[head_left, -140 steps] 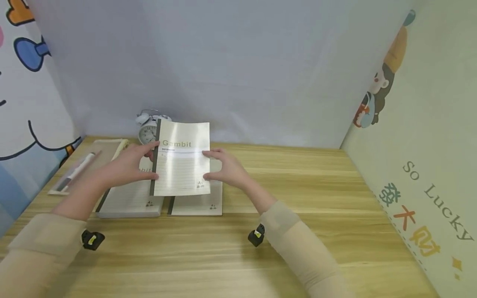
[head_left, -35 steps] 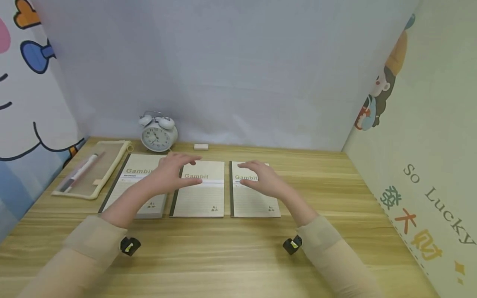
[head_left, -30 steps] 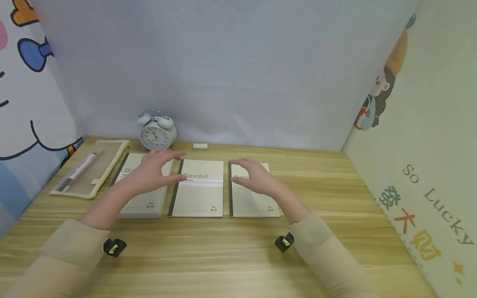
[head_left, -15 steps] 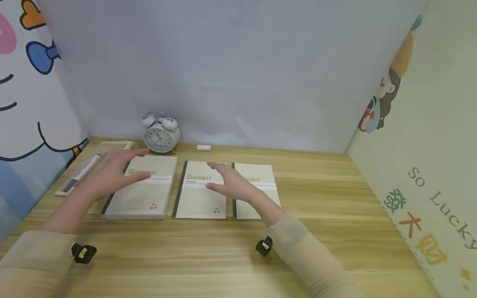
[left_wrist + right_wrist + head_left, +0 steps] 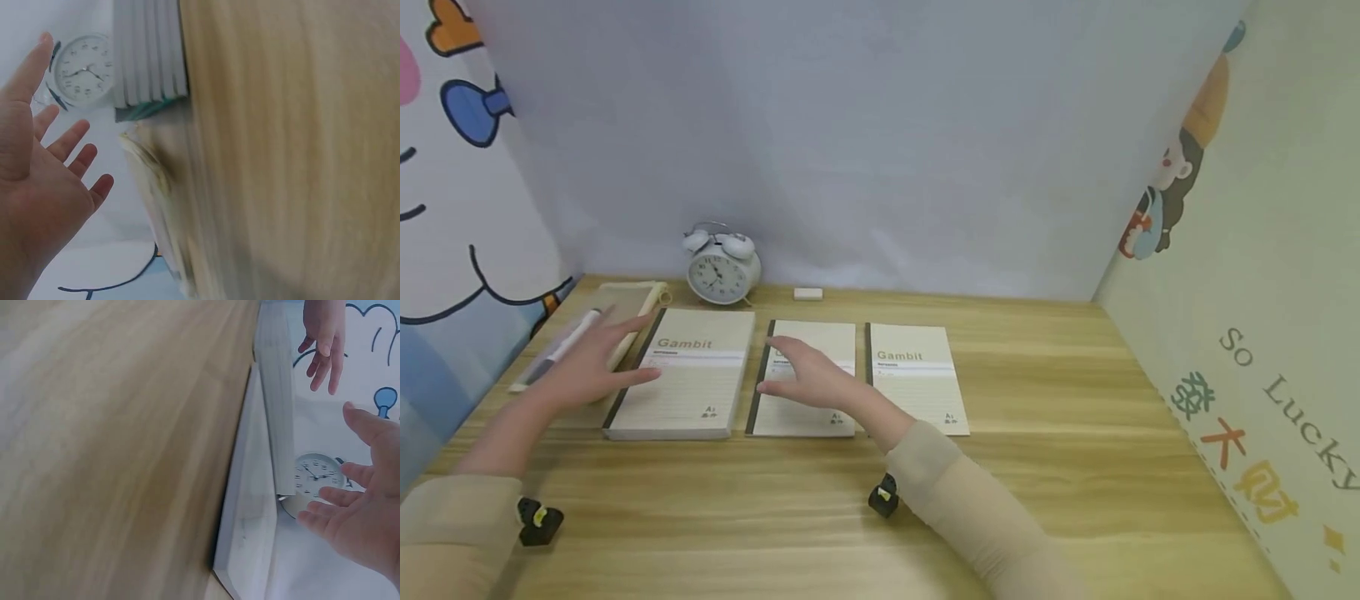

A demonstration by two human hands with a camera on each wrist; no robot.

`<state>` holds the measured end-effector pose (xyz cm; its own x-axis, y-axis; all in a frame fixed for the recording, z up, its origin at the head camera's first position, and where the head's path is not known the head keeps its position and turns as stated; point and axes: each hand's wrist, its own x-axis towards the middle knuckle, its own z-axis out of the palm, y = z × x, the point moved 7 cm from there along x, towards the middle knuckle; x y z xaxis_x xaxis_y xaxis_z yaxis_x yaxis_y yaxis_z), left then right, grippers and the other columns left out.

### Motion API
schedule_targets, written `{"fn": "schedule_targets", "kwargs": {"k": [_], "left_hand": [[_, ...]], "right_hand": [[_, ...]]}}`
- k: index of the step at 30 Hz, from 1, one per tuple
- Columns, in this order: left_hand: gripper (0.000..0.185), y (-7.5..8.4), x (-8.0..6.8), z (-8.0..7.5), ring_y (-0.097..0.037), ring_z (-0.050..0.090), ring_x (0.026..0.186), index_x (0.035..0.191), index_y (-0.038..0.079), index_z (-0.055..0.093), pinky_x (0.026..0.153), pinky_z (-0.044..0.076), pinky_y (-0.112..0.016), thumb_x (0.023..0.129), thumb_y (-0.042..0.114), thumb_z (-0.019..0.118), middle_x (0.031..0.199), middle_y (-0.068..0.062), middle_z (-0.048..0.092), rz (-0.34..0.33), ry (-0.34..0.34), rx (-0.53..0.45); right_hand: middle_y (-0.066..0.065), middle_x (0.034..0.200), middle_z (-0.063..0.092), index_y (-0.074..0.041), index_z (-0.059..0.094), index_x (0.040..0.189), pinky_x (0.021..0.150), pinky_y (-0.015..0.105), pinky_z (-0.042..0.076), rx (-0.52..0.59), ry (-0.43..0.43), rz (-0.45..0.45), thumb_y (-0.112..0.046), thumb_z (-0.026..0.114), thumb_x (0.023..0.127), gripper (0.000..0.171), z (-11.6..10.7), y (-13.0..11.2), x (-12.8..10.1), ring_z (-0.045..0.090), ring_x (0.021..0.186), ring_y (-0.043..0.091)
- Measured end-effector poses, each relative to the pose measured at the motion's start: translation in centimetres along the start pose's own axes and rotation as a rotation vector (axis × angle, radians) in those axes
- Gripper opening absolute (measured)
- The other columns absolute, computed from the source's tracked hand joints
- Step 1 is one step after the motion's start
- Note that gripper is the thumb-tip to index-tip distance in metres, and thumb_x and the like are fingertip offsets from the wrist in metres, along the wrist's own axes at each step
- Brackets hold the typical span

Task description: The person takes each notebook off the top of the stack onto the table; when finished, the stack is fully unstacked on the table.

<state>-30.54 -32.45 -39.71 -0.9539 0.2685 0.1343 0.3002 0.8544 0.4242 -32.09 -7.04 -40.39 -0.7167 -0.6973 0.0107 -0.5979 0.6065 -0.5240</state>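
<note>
Left hand (image 5: 597,360): fingers spread and straight, holding nothing, over the left edge of the notebook stack (image 5: 685,373) and the pencil pouch (image 5: 625,302).
Right hand (image 5: 808,379): fingers loosely extended, empty, above the middle notebook (image 5: 808,333).
Right notebook (image 5: 913,375): flat on the desk (image 5: 1075,433), just beside the middle one.
Alarm clock (image 5: 722,267): upright behind the stack.
Eraser (image 5: 807,293): near the back wall.
</note>
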Motion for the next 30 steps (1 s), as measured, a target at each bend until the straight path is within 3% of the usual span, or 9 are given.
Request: {"fn": "schedule_targets", "kwargs": {"k": [5,9,14,18,21,30], "left_hand": [[0.095,-1.8,-0.3,0.7,-0.031,-0.018,0.133,0.141,0.005,0.023,0.095,0.012,-0.066,0.070,0.049,0.069,0.143,-0.028,0.012,-0.030,-0.024,0.041],[0.099,-2.6,-0.5,1.3,-0.027,-0.020,0.133,0.139,-0.001,0.025,0.097,0.013,-0.064,0.068,0.051,0.070,0.146,-0.025,0.003,-0.011,-0.031,0.070],[0.099,-3.2,-0.8,1.9,-0.036,-0.010,0.134,0.136,-0.004,0.030,0.093,0.022,-0.062,0.066,0.056,0.069,0.146,-0.009,-0.022,-0.020,-0.038,0.127],[0.098,-3.4,-0.7,2.2,-0.047,0.019,0.126,0.138,0.000,0.029,0.089,0.029,-0.060,0.067,0.059,0.066,0.146,-0.024,0.000,-0.047,-0.084,0.106],[0.101,-3.5,-0.5,2.3,-0.049,0.030,0.119,0.139,0.000,0.026,0.087,0.032,-0.059,0.068,0.061,0.063,0.136,-0.033,0.026,-0.072,-0.128,0.096],[0.103,-3.1,-0.3,2.3,-0.050,0.029,0.118,0.137,-0.005,0.025,0.088,0.032,-0.059,0.068,0.060,0.065,0.135,-0.036,0.025,-0.104,-0.167,0.086]], "right_hand": [[0.009,0.145,0.025,-0.009,0.024,0.140,0.108,0.030,0.018,-0.012,-0.010,-0.024,-0.043,0.057,0.083,0.074,1.5,-0.4,1.5,0.020,0.134,0.020],[0.010,0.146,0.023,-0.009,0.023,0.141,0.109,0.035,0.012,-0.035,-0.039,-0.012,-0.047,0.055,0.083,0.076,2.7,-0.6,2.3,0.013,0.136,0.027],[0.008,0.148,0.018,-0.014,0.021,0.142,0.109,0.040,0.012,-0.051,-0.087,0.037,-0.053,0.053,0.081,0.079,3.9,-0.8,2.5,0.008,0.136,0.031],[0.009,0.147,0.019,-0.017,0.021,0.143,0.108,0.043,0.014,-0.080,-0.098,0.073,-0.054,0.053,0.081,0.079,4.4,-1.0,2.6,0.010,0.135,0.031],[0.008,0.147,0.020,-0.017,0.021,0.143,0.108,0.044,0.015,-0.107,-0.097,0.079,-0.053,0.053,0.081,0.078,4.5,-1.1,2.7,0.013,0.135,0.030],[0.006,0.147,0.021,-0.019,0.024,0.142,0.107,0.047,0.017,-0.154,-0.094,0.053,-0.054,0.047,0.084,0.071,4.7,-1.3,2.6,0.017,0.134,0.030]]}}
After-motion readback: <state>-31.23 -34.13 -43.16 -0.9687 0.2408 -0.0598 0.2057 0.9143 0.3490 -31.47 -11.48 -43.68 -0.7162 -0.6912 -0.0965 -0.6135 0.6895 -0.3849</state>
